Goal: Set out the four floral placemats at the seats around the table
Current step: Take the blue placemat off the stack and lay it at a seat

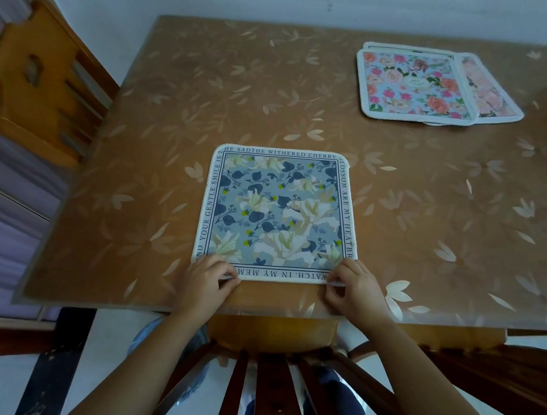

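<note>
Dark chair back (269, 389) nearest, betw the arms. Counter (175, 99) w/ brown leaf-print cover — L hand (206, 277) & R hand (354, 290) each pinch a near corner of blue placemat (278, 214), flat by near edge. Far right: stack of pink-floral placemats (415, 87). Light wood chair (35, 80) left; white wall behind.

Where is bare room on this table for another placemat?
Bare: the table's left strip, between blue placemat and light wooden chair; the far stretch left of the pink placemat stack; the right side nearer than that stack. Crowded: the stack's corner, and the near middle, where left hand and right hand pinch that placemat.
</note>
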### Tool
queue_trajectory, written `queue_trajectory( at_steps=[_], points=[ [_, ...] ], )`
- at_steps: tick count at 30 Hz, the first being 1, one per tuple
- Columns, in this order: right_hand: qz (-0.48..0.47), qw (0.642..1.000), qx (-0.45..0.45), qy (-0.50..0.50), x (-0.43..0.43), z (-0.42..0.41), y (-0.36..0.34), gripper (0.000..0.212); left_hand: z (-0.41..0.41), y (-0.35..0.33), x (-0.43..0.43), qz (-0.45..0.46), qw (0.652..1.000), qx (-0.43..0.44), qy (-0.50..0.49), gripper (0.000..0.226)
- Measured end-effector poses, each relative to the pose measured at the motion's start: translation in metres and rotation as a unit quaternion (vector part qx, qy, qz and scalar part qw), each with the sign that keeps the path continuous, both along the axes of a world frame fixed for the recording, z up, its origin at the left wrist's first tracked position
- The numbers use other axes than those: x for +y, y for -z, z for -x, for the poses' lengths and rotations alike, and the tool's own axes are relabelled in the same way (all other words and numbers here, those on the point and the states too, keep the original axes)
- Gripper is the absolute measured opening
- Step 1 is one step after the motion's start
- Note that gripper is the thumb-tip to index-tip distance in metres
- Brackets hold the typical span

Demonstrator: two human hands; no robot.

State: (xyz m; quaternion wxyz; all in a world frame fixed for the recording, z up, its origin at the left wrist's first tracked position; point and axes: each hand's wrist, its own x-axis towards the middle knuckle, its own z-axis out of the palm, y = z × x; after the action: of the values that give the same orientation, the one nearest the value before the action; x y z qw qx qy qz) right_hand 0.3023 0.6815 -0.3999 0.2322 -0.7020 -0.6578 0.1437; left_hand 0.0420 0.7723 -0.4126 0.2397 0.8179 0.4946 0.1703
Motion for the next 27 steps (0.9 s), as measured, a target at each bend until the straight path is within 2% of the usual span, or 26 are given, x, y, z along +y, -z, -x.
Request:
queue_trajectory(
  at_steps=[17, 24, 27],
  points=[
    [0.008, 1.0, -0.001, 0.002, -0.001, 0.0, 0.001, 0.016, 0.001, 0.003, 0.0, 0.001, 1.0, -0.011, -0.008, 0.012],
    [-0.001, 1.0, -0.019, 0.008, -0.002, 0.014, -0.002, 0.019, -0.005, -0.001, -0.003, -0.047, 0.999, 0.015, 0.014, 0.016],
    [0.007, 0.999, -0.035, -0.007, 0.003, 0.025, 0.001, 0.025, -0.012, 0.0, -0.004, -0.051, 0.996, 0.046, 0.058, 0.023]
  ],
)
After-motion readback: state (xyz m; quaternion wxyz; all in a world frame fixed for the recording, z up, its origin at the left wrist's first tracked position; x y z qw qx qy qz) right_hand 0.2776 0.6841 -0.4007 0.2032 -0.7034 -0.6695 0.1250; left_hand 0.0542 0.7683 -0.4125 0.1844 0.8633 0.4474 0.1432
